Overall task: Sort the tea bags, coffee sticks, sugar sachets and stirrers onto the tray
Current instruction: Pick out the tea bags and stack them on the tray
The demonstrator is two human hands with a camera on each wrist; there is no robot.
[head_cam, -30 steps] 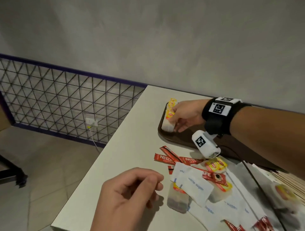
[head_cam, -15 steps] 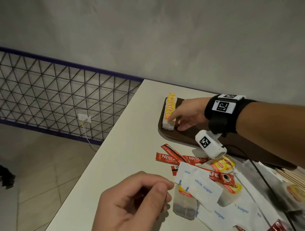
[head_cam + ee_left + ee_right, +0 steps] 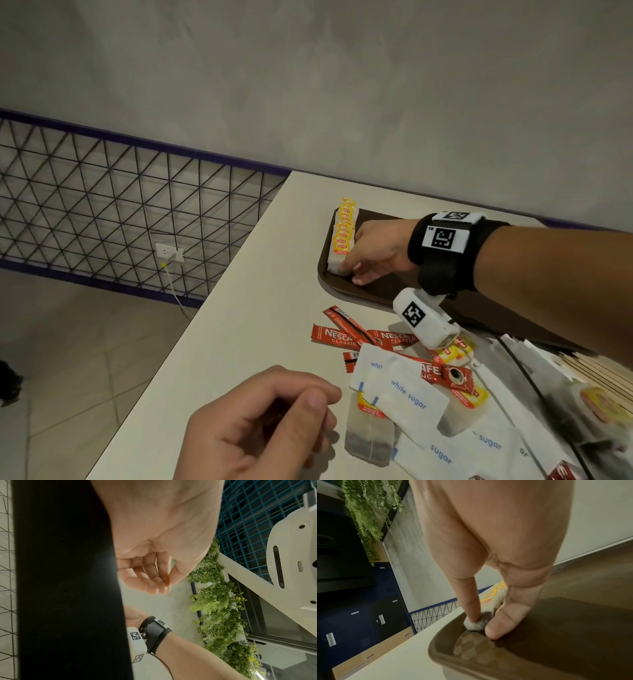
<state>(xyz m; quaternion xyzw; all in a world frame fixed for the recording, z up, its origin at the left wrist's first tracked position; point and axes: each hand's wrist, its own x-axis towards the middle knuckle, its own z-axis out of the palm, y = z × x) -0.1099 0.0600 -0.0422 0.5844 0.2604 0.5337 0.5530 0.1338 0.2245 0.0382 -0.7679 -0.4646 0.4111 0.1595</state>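
A brown tray (image 3: 323, 278) lies at the table's far side. A row of yellow-tagged tea bags (image 3: 343, 236) stands along its left edge. My right hand (image 3: 347, 272) reaches onto the tray and pinches the nearest tea bag (image 3: 477, 625) of that row between thumb and a fingertip (image 3: 471, 615), just inside the tray rim (image 3: 440, 654). My left hand (image 3: 308, 411) hovers near the table's front edge, loosely curled and holding nothing; in the left wrist view its fingers (image 3: 154, 582) are bent toward the thumb.
A loose pile lies between the hands: red coffee sticks (image 3: 337, 337), white sugar sachets (image 3: 407, 399), a tea bag (image 3: 368, 442), and wooden stirrers (image 3: 609, 373) at the right. The table's left edge (image 3: 219, 301) drops to the floor beside a wire fence.
My right hand has set the tea bags down into the row on the tray and its fingers now lie lower along it. The left hand has hardly moved.
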